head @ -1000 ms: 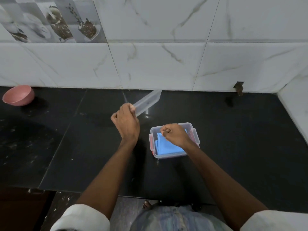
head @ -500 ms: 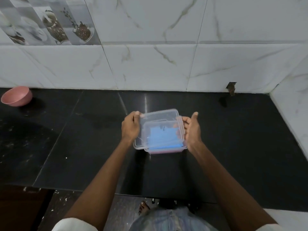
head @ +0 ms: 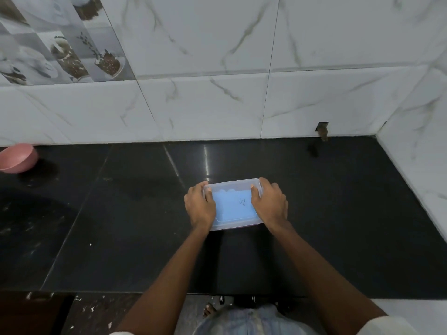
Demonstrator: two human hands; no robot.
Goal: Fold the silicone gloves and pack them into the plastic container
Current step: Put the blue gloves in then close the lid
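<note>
Lid [head: 232,189] sits on container [head: 235,225]. Left hand [head: 199,207] at nine o'clock, right hand [head: 270,204] at three, both clasp it; press evenly until clips seat.

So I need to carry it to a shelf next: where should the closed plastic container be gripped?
At its two short ends, from left and right, as the left hand and right hand do now. The plastic container lies flat, wider than deep.

A home kitchen: black stone counter [head: 121,213], marble-look wall tiles [head: 205,105] with cup-and-spice prints, pink bowl [head: 17,158] at the counter's far-left edge.
</note>
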